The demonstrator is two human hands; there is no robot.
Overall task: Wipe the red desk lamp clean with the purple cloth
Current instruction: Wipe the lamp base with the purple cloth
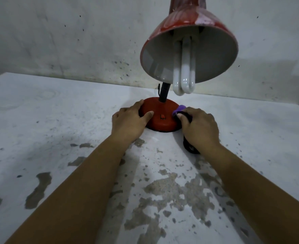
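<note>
Head view: looking forward and down from the person's head, sitting close over the table [48, 120], facing the wall [74, 41].

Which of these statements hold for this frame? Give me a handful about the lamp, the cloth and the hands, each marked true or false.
1. The left hand rests on the lamp base. True.
2. The purple cloth is in the left hand. False: the right hand holds it, against the right side of the base.
3. The lamp shade points up at the ceiling. False: it tilts down toward the table, showing the bulb inside.
4. The bulb is lit. False: the white tubes look dark, with no glow.
5. The shade's red outside shows pale smears. True.
</note>
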